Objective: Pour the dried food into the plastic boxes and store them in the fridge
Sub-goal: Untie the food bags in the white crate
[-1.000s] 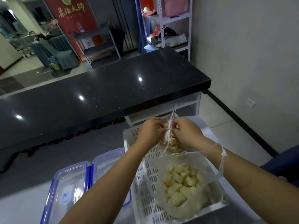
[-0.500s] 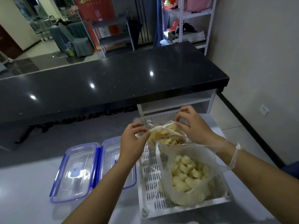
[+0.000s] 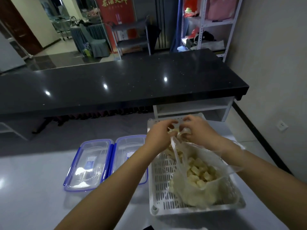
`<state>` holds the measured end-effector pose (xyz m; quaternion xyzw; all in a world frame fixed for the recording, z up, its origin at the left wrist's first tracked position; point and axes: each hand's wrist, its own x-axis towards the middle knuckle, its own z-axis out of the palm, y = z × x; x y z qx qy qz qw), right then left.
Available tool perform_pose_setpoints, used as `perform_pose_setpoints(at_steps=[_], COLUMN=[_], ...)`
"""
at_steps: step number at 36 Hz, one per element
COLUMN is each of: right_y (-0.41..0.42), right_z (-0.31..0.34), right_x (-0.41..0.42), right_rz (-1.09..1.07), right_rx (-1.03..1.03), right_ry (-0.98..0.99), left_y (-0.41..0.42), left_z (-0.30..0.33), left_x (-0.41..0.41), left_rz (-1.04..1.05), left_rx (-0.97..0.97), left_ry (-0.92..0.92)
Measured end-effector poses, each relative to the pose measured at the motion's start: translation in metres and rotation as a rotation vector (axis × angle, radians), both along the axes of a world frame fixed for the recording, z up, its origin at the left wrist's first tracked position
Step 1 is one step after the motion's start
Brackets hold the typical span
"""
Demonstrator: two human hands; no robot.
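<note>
- Far bag (image 3: 172, 147), dried food: thin, limp film, in white basket (image 3: 163, 188); left hand (image 3: 160, 134) and right hand (image 3: 197, 128) pinch its neck. Likely light and slippery; take hold at the neck.
- Near bag (image 3: 201, 181): pale chunks, mouth draped over right wrist.
- Plastic boxes (image 3: 90, 165): lidded, left of basket.

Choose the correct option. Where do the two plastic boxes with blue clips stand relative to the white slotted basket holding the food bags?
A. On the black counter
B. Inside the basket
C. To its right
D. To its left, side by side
D: both plastic boxes stand lidded, side by side, left of the white slotted basket on the pale table.
</note>
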<state>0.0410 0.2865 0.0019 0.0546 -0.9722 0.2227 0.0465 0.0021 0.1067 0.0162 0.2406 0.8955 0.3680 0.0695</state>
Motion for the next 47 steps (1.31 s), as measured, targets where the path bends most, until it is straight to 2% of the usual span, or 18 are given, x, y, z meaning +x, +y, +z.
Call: perform_pose_setpoints(at_steps=[5, 9, 18, 23, 26, 29, 32, 42, 44, 47], right_y=[-0.003, 0.004, 0.021, 0.044, 0.058, 0.057, 0.048, 0.032, 0.031, 0.029], right_z=[0.002, 0.005, 0.026, 0.041, 0.041, 0.034, 0.027, 0.056, 0.065, 0.075], right_x=[-0.003, 0.0, 0.005, 0.005, 0.004, 0.004, 0.006, 0.002, 0.003, 0.005], right_rz=[0.026, -0.027, -0.083, -0.172, -0.211, -0.209, -0.178, -0.12, -0.104, -0.098], right_rx=[-0.004, -0.048, -0.262, -0.468, -0.5, -0.451, -0.448, -0.539, -0.539, -0.567], right_ry=[0.065, 0.1, 0.153, 0.291, 0.252, 0.099, 0.031, 0.074, 0.072, 0.092], left_y=[0.016, 0.017, 0.01, -0.009, -0.02, -0.022, -0.019, -0.017, -0.015, -0.01], left_z=[0.013, 0.018, 0.033, 0.043, 0.039, 0.023, 0.008, 0.026, 0.031, 0.035], left_x=[-0.01, -0.015, -0.017, -0.023, -0.02, -0.012, -0.007, -0.023, -0.028, -0.033], left_rz=[-0.147, -0.202, -0.008, 0.198, 0.249, 0.254, 0.297, 0.304, 0.256, 0.124], left_rx=[-0.236, -0.255, 0.109, 0.438, 0.568, 0.496, 0.434, 0.379, 0.339, 0.319], left_ry=[0.06, 0.065, 0.096, -0.061, -0.186, -0.242, -0.23, 0.101, 0.081, -0.098])
